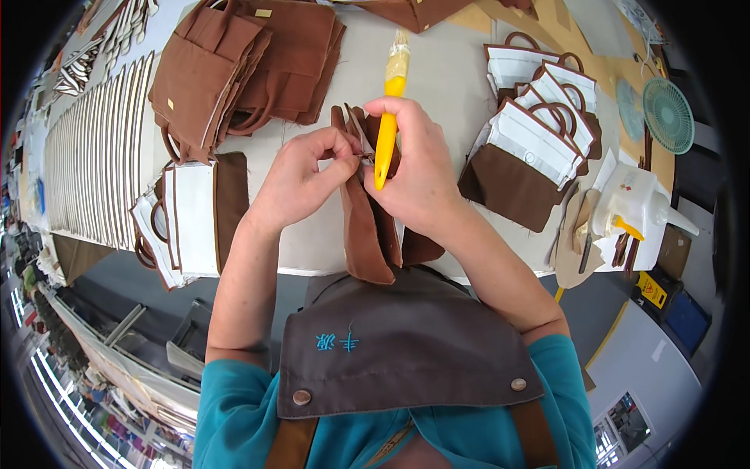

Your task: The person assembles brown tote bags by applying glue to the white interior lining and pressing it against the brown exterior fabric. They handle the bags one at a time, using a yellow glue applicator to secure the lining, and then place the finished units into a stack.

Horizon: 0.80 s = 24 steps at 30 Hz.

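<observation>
In front of my body, both hands work at a folded brown bag piece (365,238), its layers hanging down past the table's front edge. My left hand (291,181) pinches the edge of the piece, thumb against forefinger. Against it from the other side, my right hand (422,176) is closed on a flat brush (388,129) with a yellow handle. The brush's pale, crusted bristles point away from me. Fingers of the right hand also touch the bag piece, but how they grip it is partly hidden.
Brown bag pieces with handles (234,70) are piled at the far left. Nearer lie white-and-brown panels (195,215), with long pale strips (98,156) further left. More handled panels (523,148) lie right, beside a white squeeze bottle (637,199), a smaller yellow brush (627,227) and a green basket (669,116).
</observation>
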Each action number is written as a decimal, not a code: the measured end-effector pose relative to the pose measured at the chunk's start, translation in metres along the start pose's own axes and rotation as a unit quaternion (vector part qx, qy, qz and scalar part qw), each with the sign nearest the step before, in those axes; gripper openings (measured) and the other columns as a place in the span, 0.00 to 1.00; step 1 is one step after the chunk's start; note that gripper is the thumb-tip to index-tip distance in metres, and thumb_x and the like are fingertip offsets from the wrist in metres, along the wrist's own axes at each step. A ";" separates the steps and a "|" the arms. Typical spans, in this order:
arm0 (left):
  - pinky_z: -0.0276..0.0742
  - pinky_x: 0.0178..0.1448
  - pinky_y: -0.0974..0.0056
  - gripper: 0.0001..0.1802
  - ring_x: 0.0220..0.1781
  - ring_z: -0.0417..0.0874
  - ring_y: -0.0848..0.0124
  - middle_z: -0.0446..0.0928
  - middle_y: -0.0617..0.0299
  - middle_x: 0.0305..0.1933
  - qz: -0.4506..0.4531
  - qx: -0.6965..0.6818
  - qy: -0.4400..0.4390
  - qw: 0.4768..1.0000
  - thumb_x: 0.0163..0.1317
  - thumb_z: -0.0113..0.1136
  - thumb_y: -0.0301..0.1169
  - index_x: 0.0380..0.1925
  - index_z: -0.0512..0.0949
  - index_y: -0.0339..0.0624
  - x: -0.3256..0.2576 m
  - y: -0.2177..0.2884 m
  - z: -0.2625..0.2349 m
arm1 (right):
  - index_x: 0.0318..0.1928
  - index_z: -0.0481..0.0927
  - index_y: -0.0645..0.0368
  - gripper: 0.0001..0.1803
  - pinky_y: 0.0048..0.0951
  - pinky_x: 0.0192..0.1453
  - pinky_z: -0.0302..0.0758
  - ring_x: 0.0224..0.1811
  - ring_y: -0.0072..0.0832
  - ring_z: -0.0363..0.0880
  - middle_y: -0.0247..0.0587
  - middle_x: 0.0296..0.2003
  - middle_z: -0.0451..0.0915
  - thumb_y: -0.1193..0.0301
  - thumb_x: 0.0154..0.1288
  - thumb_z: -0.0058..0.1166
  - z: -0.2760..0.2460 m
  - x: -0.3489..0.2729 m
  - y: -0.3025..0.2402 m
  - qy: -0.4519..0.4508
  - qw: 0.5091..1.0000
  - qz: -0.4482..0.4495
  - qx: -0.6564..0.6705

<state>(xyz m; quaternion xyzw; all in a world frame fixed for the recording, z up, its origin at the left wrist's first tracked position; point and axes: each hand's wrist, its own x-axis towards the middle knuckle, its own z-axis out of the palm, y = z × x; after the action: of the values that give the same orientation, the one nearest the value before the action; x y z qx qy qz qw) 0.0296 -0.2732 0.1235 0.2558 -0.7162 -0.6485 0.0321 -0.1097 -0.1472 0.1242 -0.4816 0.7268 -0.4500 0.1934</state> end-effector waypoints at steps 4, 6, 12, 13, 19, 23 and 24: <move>0.71 0.53 0.68 0.04 0.46 0.74 0.76 0.78 0.61 0.44 0.005 -0.012 -0.005 1.000 0.66 0.55 0.25 0.31 0.73 0.36 0.004 -0.002 0.000 | 0.55 0.70 0.52 0.32 0.42 0.58 0.65 0.48 0.42 0.75 0.40 0.46 0.76 0.81 0.47 0.65 -0.003 0.007 0.003 -0.001 0.999 -0.023 -0.047; 0.71 0.52 0.69 0.05 0.45 0.73 0.77 0.77 0.61 0.44 -0.002 -0.025 -0.004 1.000 0.66 0.54 0.25 0.31 0.72 0.36 0.005 -0.003 0.000 | 0.54 0.71 0.52 0.32 0.42 0.57 0.66 0.49 0.42 0.75 0.41 0.45 0.77 0.79 0.46 0.68 -0.003 0.007 0.008 0.020 0.999 -0.014 -0.034; 0.70 0.50 0.71 0.06 0.44 0.72 0.79 0.77 0.62 0.43 -0.027 -0.008 -0.012 1.000 0.67 0.55 0.26 0.31 0.72 0.37 0.016 -0.002 0.000 | 0.42 0.78 0.56 0.10 0.27 0.39 0.70 0.32 0.25 0.74 0.32 0.31 0.78 0.71 0.63 0.65 -0.044 0.020 0.004 0.052 0.982 0.052 0.171; 0.70 0.48 0.71 0.06 0.43 0.71 0.80 0.77 0.63 0.42 -0.017 -0.017 -0.013 1.000 0.67 0.55 0.26 0.31 0.72 0.37 0.016 -0.005 0.001 | 0.39 0.79 0.57 0.07 0.23 0.35 0.69 0.28 0.21 0.73 0.29 0.27 0.77 0.69 0.67 0.63 -0.061 0.023 -0.004 0.045 0.957 0.107 0.265; 0.67 0.40 0.71 0.07 0.36 0.68 0.81 0.74 0.68 0.35 -0.021 -0.010 -0.006 1.000 0.66 0.56 0.28 0.30 0.72 0.37 0.016 0.002 0.001 | 0.32 0.82 0.59 0.15 0.17 0.29 0.63 0.21 0.10 0.63 0.24 0.19 0.72 0.63 0.76 0.55 -0.088 0.020 -0.019 -0.039 0.950 0.128 0.280; 0.65 0.37 0.71 0.08 0.34 0.67 0.81 0.72 0.69 0.31 0.001 -0.002 0.000 1.000 0.65 0.56 0.29 0.28 0.72 0.37 0.018 0.000 0.001 | 0.29 0.81 0.59 0.16 0.17 0.29 0.62 0.26 0.10 0.67 0.24 0.23 0.76 0.63 0.75 0.57 -0.077 0.019 -0.023 -0.086 0.969 0.110 0.204; 0.64 0.37 0.71 0.08 0.33 0.67 0.81 0.71 0.69 0.31 0.003 0.011 -0.001 1.000 0.65 0.56 0.29 0.28 0.72 0.37 0.018 0.000 0.000 | 0.29 0.81 0.60 0.17 0.21 0.31 0.65 0.24 0.14 0.68 0.28 0.22 0.76 0.62 0.73 0.58 -0.074 0.019 -0.024 -0.083 0.975 0.108 0.176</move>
<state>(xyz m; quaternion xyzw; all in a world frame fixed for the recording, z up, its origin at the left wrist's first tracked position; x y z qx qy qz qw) 0.0142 -0.2802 0.1179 0.2532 -0.7239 -0.6410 0.0309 -0.1589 -0.1320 0.1858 -0.3945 0.6654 -0.5056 0.3821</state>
